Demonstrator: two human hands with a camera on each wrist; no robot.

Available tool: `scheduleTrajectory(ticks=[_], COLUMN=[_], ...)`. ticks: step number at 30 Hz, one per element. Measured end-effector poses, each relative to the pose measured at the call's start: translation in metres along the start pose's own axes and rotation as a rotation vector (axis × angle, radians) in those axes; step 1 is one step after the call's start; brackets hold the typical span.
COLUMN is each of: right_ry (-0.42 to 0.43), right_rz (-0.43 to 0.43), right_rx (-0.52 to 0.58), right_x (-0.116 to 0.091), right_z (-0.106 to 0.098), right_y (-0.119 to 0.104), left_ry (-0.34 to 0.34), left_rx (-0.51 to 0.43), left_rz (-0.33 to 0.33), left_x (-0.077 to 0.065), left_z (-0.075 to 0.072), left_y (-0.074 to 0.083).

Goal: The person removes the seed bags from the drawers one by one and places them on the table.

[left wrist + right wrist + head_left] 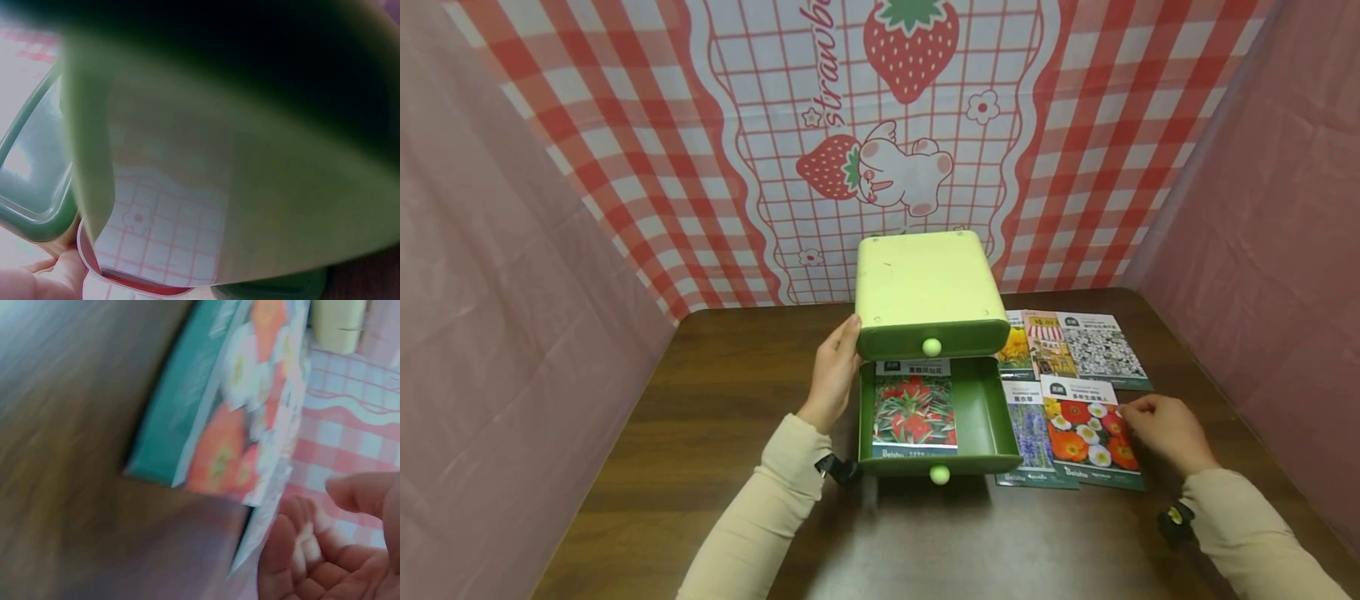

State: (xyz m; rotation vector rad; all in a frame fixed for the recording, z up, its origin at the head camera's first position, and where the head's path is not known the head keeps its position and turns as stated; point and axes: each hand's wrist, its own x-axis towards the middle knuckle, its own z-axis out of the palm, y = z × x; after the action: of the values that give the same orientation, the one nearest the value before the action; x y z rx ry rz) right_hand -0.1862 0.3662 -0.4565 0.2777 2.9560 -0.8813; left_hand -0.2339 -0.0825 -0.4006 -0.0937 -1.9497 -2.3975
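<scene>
In the head view a pale yellow-green drawer box (928, 279) stands on the table, its lower green drawer (985, 408) pulled out. A seed packet with red flowers (913, 412) lies inside that drawer. My left hand (833, 375) holds the box at its left front corner; part of its fingers is hidden. My right hand (1168, 432) is at the right edge of a poppy seed packet (1086, 429). In the right wrist view its fingers are loosely curled, the thumb apart from them, and nothing is between them.
Right of the box lie a lavender packet (1032, 437), a white-flower packet (1105, 350), a packet with a striped awning (1048, 342) and a yellow-flower packet (1017, 350). A checked strawberry cloth (880, 250) hangs behind the brown table (715, 467), with pink cloth (1247, 250) at the sides.
</scene>
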Motion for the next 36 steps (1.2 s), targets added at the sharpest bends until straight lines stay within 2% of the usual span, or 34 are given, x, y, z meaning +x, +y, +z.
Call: scheduleTrajectory(ticks=[3,7,10,13,21,30,36], right_ry=[0.097,0.15,0.144,0.151,0.076,0.016,-0.094], right_rz=[-0.046,-0.095,-0.137,-0.214,-0.391,-0.546,-0.567], right_rx=[0.051,0.113,0.159,0.181,0.215,0.163,0.135], right_x=[-0.003,-0.006,-0.01,-0.014,-0.031,-0.037,-0.036], right_z=[-0.001,-0.006,-0.009,-0.01,0.0,0.03,0.051], right_y=[-0.011,-0.032,-0.05,-0.07,-0.126,-0.176,-0.198], left_ry=[0.002,-0.002,-0.007,-0.011,-0.001,0.007,0.009], left_rx=[0.005,0.009,0.013,0.012,0.009,0.007,0.008], left_rz=[-0.001,0.006,0.013,0.015,0.003,0.009,0.012], left_x=[0.0,0.001,0.001,0.001,0.001,0.001,0.001], left_z=[0.0,0.0,-0.001,-0.001,-0.001,0.0,0.0], left_y=[0.0,-0.001,-0.002,-0.002,0.0,-0.001,0.0])
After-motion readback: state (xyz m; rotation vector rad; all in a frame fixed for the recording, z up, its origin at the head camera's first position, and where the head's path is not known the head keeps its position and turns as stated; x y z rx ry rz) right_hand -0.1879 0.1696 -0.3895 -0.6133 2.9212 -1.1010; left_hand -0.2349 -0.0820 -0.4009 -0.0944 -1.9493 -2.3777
